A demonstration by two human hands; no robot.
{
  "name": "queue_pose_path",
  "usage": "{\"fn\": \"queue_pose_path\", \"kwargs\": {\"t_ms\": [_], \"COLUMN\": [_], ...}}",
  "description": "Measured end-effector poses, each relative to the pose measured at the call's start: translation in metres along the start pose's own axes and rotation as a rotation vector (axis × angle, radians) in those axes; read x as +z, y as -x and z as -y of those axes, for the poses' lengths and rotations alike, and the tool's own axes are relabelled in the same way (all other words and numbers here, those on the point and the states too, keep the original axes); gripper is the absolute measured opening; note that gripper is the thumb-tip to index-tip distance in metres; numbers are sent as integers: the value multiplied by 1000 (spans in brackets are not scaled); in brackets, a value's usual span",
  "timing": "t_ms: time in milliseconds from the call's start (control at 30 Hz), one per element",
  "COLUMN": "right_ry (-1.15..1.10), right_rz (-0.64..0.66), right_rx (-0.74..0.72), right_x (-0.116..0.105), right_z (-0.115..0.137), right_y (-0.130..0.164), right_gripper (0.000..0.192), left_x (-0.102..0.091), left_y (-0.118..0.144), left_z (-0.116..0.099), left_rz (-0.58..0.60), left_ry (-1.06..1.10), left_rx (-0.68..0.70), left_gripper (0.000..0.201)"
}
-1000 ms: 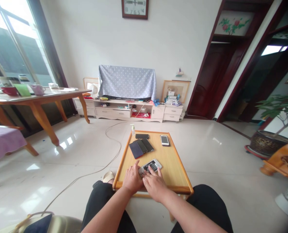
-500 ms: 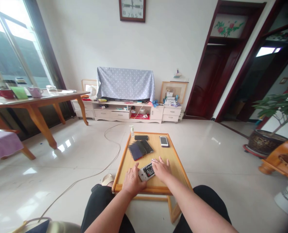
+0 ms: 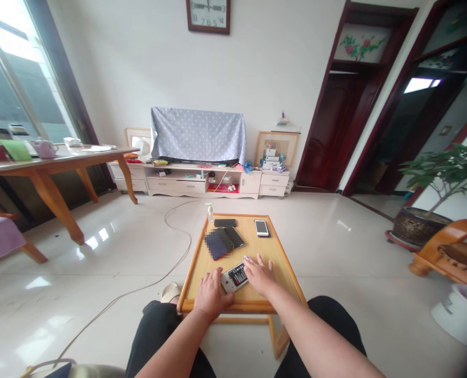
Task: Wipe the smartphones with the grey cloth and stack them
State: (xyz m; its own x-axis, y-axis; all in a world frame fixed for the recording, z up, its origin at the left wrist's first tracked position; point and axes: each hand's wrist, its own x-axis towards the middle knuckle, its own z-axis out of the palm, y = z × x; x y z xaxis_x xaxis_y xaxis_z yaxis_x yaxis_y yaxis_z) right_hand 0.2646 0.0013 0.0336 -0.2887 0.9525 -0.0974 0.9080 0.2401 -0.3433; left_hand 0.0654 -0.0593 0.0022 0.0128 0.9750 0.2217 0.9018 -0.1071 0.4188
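A pale mobile phone [image 3: 229, 284] with its back off lies tilted on the small wooden table [image 3: 276, 281], a dark labelled battery showing inside. My left hand [image 3: 211, 291] grips its near left end, thumb low and fingers along the edge. At the far right end, my right hand [image 3: 260, 276] holds the phone with its fingertips, the other fingers raised and spread. Something small and whitish shows at those fingertips, too small to make out. Farther back are a dark blue booklet [image 3: 216, 247], a black flat case [image 3: 235, 239], a black phone [image 3: 225, 223] and a white phone [image 3: 261, 228].
A clear pump bottle [image 3: 210, 212] stands by the table's far left corner. Along the floor to the left runs a cable [image 3: 139, 287]. My knees flank the small table. A larger table [image 3: 66, 159] with cups is at left, a potted plant [image 3: 420, 228] at right.
The whole view has shifted slightly, so the scene sits a little farther left. Both hands keep their places on the phone, with hardly any finger movement.
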Motion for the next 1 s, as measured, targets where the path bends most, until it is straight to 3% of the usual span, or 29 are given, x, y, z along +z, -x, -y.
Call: {"fn": "queue_pose_path", "kwargs": {"t_ms": [233,433,567,633,833,900,1000], "right_ry": [26,9,-29,-31,-2,-10,-50], "right_rz": [-63,-84,-36,-17,-79,-66,-15], "right_rx": [-33,15,-221,-256,83,12,-228], "right_x": [29,23,28,27,8,9,14], "right_z": [-14,-2,23,23,-9,-6,12], "right_y": [43,59,69,69,51,53,63], "right_gripper": [53,53,51,51,52,51,51], "left_x": [3,4,2,-1,-5,-4,-4], "left_y": [0,3,3,3,1,1,1], "left_z": [1,3,0,-2,-6,-7,-10], "left_rz": [-19,-24,-17,-6,39,28,29], "left_ry": [-9,27,36,36,25,20,14], "left_rx": [-6,20,-5,-13,4,8,-4], "left_gripper": [70,73,67,67,73,73,71]}}
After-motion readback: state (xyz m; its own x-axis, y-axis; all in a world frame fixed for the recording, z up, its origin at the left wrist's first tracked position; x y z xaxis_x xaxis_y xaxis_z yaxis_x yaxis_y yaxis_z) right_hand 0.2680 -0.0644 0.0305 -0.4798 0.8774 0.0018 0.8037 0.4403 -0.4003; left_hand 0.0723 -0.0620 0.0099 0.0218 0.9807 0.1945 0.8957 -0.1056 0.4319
